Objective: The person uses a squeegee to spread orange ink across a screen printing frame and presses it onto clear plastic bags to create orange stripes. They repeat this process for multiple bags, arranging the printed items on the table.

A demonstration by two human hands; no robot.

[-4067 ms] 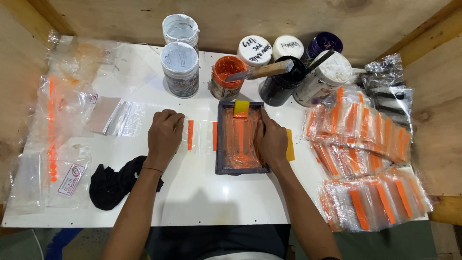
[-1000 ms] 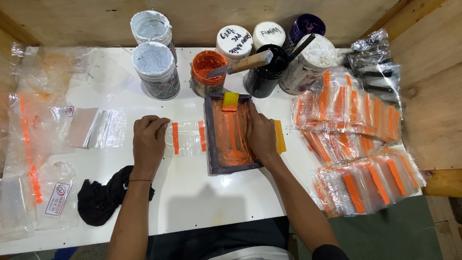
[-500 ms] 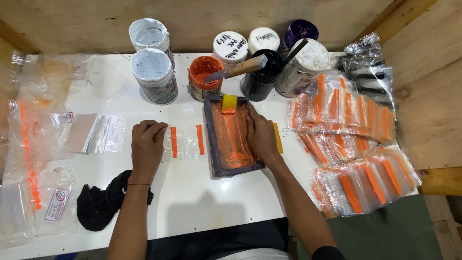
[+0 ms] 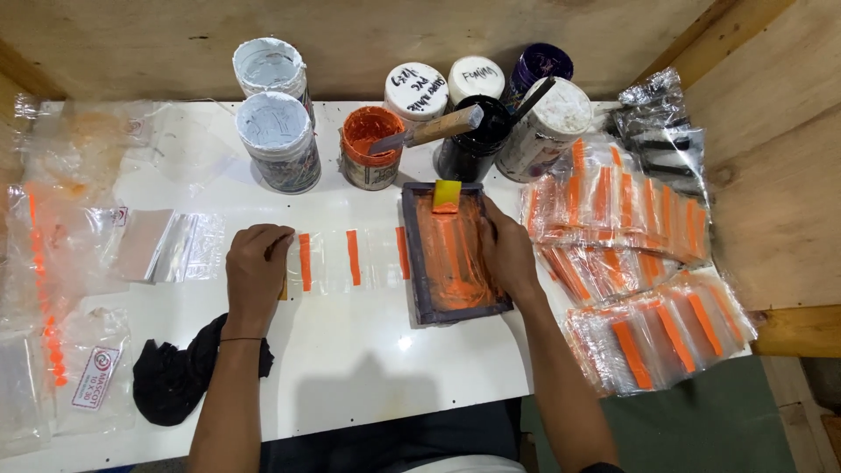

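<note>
— So, what is held at the dark rectangular printing frame smeared with orange ink (image 4: 455, 256)?

— Its right edge is gripped by the right hand (image 4: 508, 254), with the fingers closed over the rim. The frame is laid flat on the white bench (image 4: 368, 359), and a small yellow-handled squeegee (image 4: 447, 196) is rested at its far end.

— And to the left of the frame?

— A strip of clear plastic pouches marked with orange bars (image 4: 350, 259) is spread flat just beside the frame, one bar touching the frame's left edge. The strip's left end is pressed down by the left hand (image 4: 256, 267), its fingers curled narrow on the plastic; nothing is lifted.

— What is found beyond the frame?

— An open orange ink pot (image 4: 370, 147) is placed just behind it, with a wooden-handled spatula (image 4: 429, 133) laid across the pot and the black pot (image 4: 473, 140) beside it. Two white-lidded tubs (image 4: 276, 123) are stacked further left of those.

— And on the frame's right?

— Overlapping piles of printed clear pouches with orange bars (image 4: 639, 263) are heaped near it.

— Anything nearer the person?

— A crumpled black cloth (image 4: 180, 377) is seen well to the left of the frame, close beside the left forearm.
</note>
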